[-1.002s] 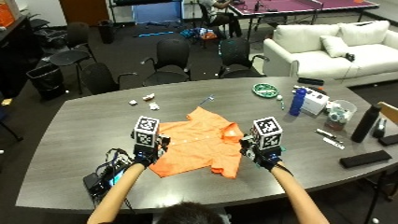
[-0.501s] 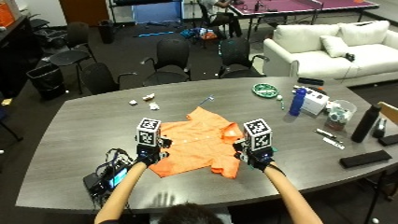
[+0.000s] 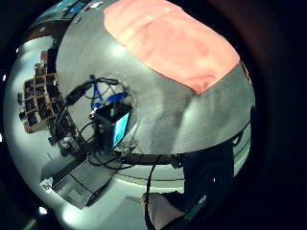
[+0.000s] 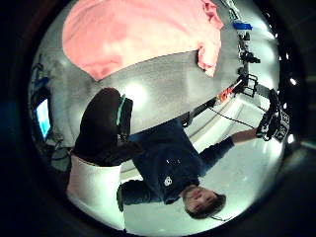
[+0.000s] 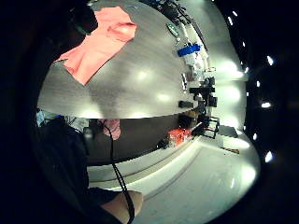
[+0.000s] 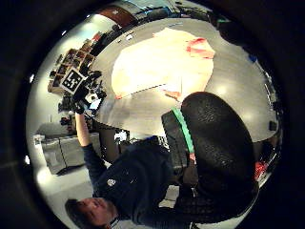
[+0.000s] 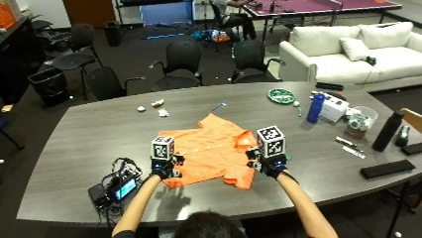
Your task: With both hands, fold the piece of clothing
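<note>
An orange shirt (image 7: 208,153) is lying spread on the grey table (image 7: 85,134), a little below the middle of the outside view, near the table's front edge where the person is sitting. The left hand (image 7: 161,168) is hovering at the lower left corner of the shirt, and the right hand (image 7: 270,166) is hovering just beside the shirt's lower right edge. In both cases I cannot tell how far the fingers are open, because the back of each glove is hiding them, and I also cannot tell whether either hand is touching the cloth. In both left palm views the shirt is lying flat on the table with bare table between it and the camera. The left thumb (image 4: 101,128) is showing dark there and is not on the cloth. In the right thumb side palm view the right thumb (image 6: 217,143) is showing in front of the table edge, apart from the shirt.

At the lower left of the outside view a small device with a lit screen (image 7: 122,187) is sitting among black cables. In the right part of the frame a blue bottle (image 7: 316,107), a white box (image 7: 334,108), a black bottle (image 7: 386,131) and a flat black case (image 7: 388,169) are standing or lying on the table. A green round dish (image 7: 282,95) is lying further up.
</note>
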